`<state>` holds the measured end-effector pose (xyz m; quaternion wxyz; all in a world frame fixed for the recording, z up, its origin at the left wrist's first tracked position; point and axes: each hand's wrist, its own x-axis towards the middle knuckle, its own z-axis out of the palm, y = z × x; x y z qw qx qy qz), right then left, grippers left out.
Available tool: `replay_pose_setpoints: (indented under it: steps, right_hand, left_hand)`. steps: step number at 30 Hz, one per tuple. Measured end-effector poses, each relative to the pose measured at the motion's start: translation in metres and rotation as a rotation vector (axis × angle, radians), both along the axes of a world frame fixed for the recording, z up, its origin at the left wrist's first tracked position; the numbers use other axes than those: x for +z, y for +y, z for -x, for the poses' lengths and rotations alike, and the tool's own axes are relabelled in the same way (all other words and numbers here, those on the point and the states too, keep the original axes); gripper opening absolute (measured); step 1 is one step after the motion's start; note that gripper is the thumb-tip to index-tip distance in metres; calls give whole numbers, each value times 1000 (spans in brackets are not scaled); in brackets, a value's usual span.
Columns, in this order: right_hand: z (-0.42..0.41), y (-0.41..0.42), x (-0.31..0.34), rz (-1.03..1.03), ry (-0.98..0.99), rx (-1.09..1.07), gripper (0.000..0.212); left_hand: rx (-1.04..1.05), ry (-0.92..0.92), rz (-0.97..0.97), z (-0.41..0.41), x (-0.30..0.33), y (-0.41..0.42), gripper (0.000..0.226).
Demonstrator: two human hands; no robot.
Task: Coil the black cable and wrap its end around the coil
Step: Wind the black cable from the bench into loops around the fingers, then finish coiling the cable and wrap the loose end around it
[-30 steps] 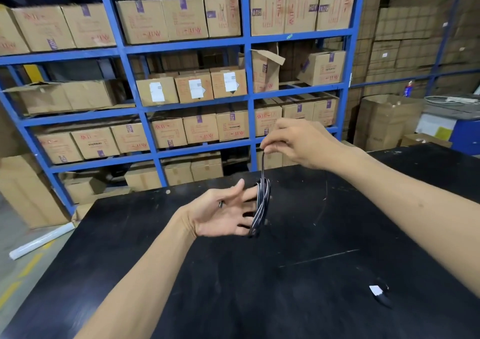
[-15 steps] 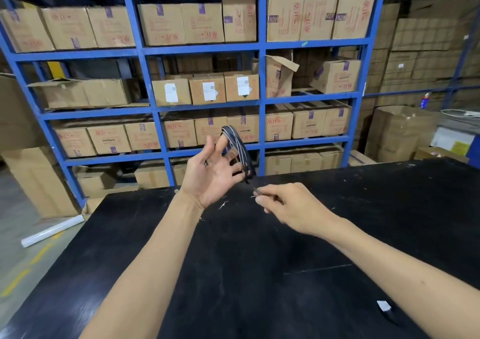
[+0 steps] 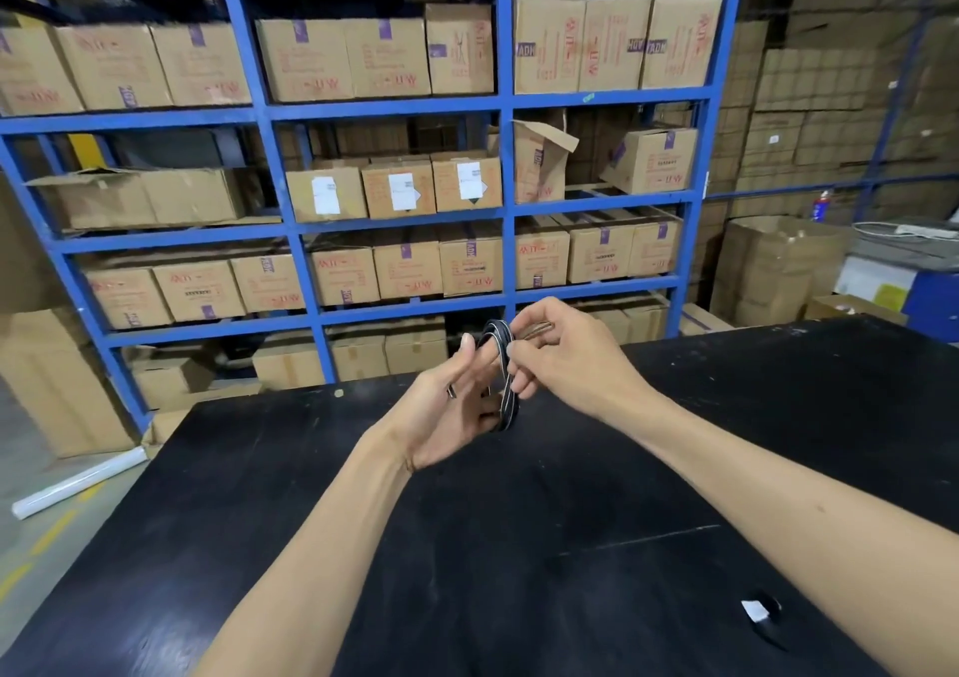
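Your left hand [image 3: 449,406] is raised above the black tabletop [image 3: 363,546], palm turned inward and fingers extended, with the coiled black cable with pale stripes [image 3: 503,380] looped around those fingers and held up in the air. The coil stands roughly on edge, its top near your fingertips and its lower curve by the base of the fingers. Your right hand [image 3: 563,360] is just beside it on the right, thumb and forefinger pinched on the coil's upper strand; a loose bit of cable seems to run behind the knuckles, though blur hides the detail. Near your right forearm a small white tag on a dark object [image 3: 760,611] lies on the table. Behind stand blue metal shelves [image 3: 506,167] stacked with brown cardboard boxes [image 3: 394,56]
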<state>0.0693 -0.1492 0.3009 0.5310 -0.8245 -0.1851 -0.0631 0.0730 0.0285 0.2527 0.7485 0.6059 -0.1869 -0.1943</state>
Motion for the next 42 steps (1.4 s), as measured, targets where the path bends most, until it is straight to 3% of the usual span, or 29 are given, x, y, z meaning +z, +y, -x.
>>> replay_pose_setpoints:
  steps: [4, 8, 13, 17, 24, 31, 36, 40, 42]
  right_hand:
    - [-1, 4, -10, -104, 21, -53, 37]
    - [2, 7, -17, -288, 33, -150, 20]
    - [1, 9, -34, -49, -349, -334, 13]
    - [2, 5, -34, 124, -446, -359, 26]
    - [-12, -2, -34, 85, -337, -316, 14]
    - [-14, -4, -42, 84, -337, -269, 10]
    - [-20, -18, -42, 37, -304, -307, 7]
    - [-25, -29, -45, 2, -242, -327, 6]
    - [-31, -35, -43, -64, -201, -351, 7]
  left_hand:
    - [2, 4, 39, 4, 0, -4, 62]
    - [18, -16, 63, 3, 0, -11, 62]
    - [58, -28, 109, 0, 1, -21, 63]
    - [122, -17, 108, -6, 1, -22, 63]
    - [176, -13, 110, -10, -2, -30, 61]
    - [439, 121, 169, -16, -4, -40, 65]
    - [294, 289, 283, -1, -1, -23, 63]
    - [142, 264, 355, 5, 14, 6, 67]
    - [81, 205, 289, 6, 19, 22, 66]
